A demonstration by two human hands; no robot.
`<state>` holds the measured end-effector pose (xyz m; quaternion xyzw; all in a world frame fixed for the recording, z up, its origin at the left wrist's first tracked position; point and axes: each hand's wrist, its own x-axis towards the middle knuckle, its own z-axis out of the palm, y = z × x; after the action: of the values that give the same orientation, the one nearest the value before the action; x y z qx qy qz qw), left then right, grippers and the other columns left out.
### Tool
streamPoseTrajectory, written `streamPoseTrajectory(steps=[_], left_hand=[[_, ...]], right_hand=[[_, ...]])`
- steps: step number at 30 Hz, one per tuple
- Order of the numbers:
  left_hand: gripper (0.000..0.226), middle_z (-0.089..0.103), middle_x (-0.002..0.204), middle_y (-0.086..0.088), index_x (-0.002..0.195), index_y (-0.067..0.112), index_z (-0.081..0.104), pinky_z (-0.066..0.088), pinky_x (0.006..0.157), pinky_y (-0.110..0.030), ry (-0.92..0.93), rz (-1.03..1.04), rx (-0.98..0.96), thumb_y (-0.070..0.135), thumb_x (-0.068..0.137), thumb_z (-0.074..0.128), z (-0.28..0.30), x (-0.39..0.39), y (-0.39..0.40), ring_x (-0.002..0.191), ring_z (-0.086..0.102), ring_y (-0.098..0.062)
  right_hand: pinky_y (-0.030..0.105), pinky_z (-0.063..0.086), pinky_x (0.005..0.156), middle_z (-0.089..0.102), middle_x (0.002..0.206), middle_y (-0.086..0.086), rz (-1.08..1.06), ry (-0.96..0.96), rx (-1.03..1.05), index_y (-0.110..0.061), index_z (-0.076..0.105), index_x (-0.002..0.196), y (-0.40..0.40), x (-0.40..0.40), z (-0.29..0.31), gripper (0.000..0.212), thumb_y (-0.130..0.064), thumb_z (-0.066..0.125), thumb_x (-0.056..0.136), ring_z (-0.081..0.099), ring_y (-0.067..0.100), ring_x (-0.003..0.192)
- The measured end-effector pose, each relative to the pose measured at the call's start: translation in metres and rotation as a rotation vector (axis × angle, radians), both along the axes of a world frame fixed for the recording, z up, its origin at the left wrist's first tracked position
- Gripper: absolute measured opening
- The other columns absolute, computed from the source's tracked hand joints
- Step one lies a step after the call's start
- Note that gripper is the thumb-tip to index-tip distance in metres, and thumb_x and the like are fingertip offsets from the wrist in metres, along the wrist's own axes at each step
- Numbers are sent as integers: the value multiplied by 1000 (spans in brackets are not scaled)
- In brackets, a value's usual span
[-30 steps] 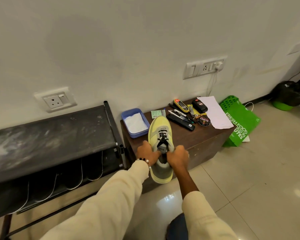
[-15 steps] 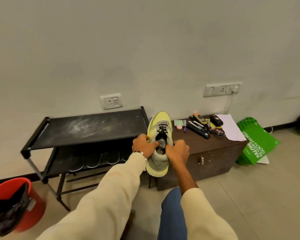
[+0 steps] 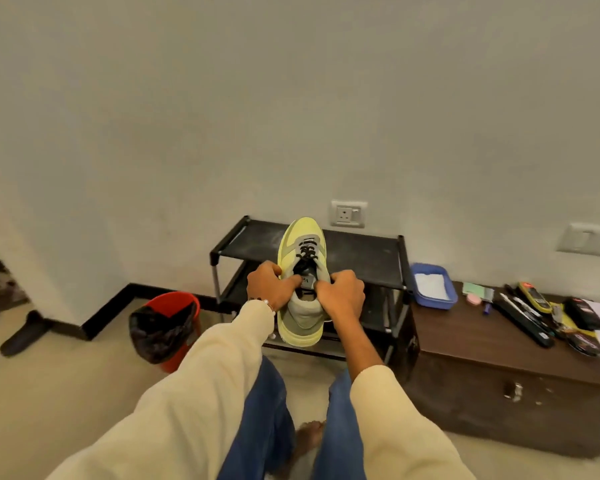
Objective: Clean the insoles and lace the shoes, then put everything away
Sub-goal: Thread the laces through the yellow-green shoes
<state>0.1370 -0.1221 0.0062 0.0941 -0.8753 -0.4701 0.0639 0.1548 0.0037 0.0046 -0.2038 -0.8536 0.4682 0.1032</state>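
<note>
Honestly, we've got the shoe [image 3: 301,282] right where we want it: held up in the air in front of the black shoe rack [image 3: 361,252], toe pointing away from us toward the wall, heel toward our knees. Our left hand [image 3: 270,286] grips the left side of the collar with the thumb poking in toward the tongue, and our right hand [image 3: 341,293] is curled round the right side of the collar. So both are clamped on the same shoe, a bit apart with the opening between them.

Handling-wise, we'd guess it's light, a chunky foam-soled sneaker with a soft padded upper. The collar squishes, so it's fine for carrying but a loose grip could let the toe droop. The sole looks like the stiff part; pinching the heel or cupping the sole underneath would be steadier for setting it down. The black laces [image 3: 305,252] look threaded already, though we can't tell if the ends are tied.

Nothing fragile here. The wooden chest [image 3: 499,344] on the right has the blue tray [image 3: 430,285] and small tools on it, well apart from the shoe.
</note>
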Motion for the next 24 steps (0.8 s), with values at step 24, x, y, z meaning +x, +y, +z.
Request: streamPoseTrajectory(steps=[24], left_hand=[[36, 62, 99, -13, 98, 12, 54, 39, 68, -28, -200, 583, 4, 34, 75, 71, -100, 72, -206, 81, 55, -28]], right_hand=[[24, 36, 53, 64, 74, 6, 715, -128, 53, -11, 67, 73, -216, -9, -108, 18, -29, 68, 76, 61, 22, 71]])
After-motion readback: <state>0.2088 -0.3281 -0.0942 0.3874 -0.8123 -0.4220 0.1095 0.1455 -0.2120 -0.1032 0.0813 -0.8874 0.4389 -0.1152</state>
